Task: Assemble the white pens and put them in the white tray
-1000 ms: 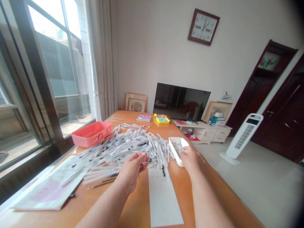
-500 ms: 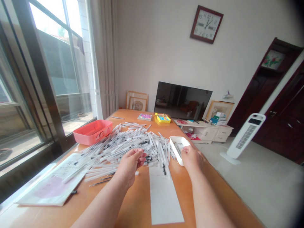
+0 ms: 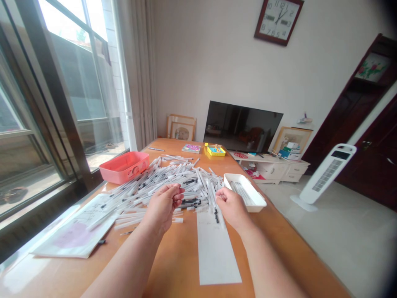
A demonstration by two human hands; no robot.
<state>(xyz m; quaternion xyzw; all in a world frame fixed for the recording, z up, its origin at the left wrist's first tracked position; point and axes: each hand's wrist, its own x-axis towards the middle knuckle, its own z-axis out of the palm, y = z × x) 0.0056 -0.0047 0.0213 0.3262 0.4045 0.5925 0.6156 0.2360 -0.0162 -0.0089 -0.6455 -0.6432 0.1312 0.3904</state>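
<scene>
A large heap of white pens with black tips (image 3: 173,186) covers the middle of the orange wooden table (image 3: 173,265). My left hand (image 3: 163,205) hangs over the heap's near edge, its fingers curled inward, with nothing visible in them. My right hand (image 3: 231,209) sits at the heap's right edge, its fingers bunched close to the pen ends. Right of that hand, a white plastic tray (image 3: 245,192) lies flat, holding several pens. A long white paper strip (image 3: 217,252) lies below the heap, between my hands and the table's near edge.
A coral plastic tray (image 3: 124,167) stands left of the heap, near the window. A printed sheet (image 3: 74,225) lies at the left. A book (image 3: 191,148) and a yellow box (image 3: 215,150) sit at the far end. A tower fan (image 3: 325,176) stands on the floor at right.
My right hand has let go of the white tray and moved left to the heap. The tray now lies flat, no longer tilted. My view has drifted up and right.
</scene>
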